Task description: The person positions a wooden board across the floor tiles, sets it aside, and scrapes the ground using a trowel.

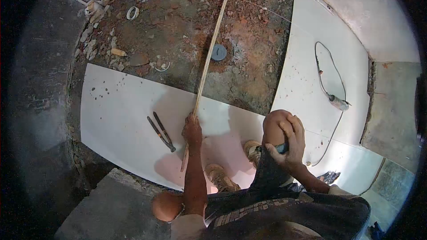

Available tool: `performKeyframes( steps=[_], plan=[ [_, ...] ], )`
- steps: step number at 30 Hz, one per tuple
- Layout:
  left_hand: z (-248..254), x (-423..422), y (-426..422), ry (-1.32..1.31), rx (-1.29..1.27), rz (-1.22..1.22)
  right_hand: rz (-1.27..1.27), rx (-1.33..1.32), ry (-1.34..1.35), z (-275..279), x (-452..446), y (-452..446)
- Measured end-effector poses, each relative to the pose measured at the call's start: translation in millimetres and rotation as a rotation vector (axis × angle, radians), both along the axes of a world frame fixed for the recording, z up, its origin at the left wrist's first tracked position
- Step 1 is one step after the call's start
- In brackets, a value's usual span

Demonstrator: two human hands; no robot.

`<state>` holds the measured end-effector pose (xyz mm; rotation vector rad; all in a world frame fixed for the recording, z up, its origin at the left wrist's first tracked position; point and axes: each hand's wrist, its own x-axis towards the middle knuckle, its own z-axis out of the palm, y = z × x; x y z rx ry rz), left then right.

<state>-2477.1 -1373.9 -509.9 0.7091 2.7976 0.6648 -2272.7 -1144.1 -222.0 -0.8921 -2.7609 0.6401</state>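
Observation:
My left hand (192, 131) is closed around a long, thin wooden strip (208, 58). The strip slants from below the hand across the dirt to a pale end piece at the top. My right hand (291, 144) lies over my bent bare knee (275, 122), thumb and fingers apart; a dark teal item (280, 148) shows beneath it, too covered to name. Left of the strip, a pair of long-handled pincers (161, 132) lies on a large white tile (120, 102). A grey round pipe cap (218, 52) stands in the dirt, beside the strip.
Broken rubble (91, 40) and a white ring (132, 13) lie on the bare dirt (155, 26). A thin string (249, 3) crosses the top. A corded power tool (339, 103) rests on the right-hand tiles (307, 75). My shoes (220, 178) stand on the white tile.

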Motion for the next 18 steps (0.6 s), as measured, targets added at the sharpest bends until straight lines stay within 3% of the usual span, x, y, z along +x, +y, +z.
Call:
performKeyframes(
  steps=[18],
  plan=[
    [5.8,-0.9,3.3,-0.065,-0.072,0.047,0.009,-0.006,0.011,3.6,-2.5,-1.3]
  ],
)
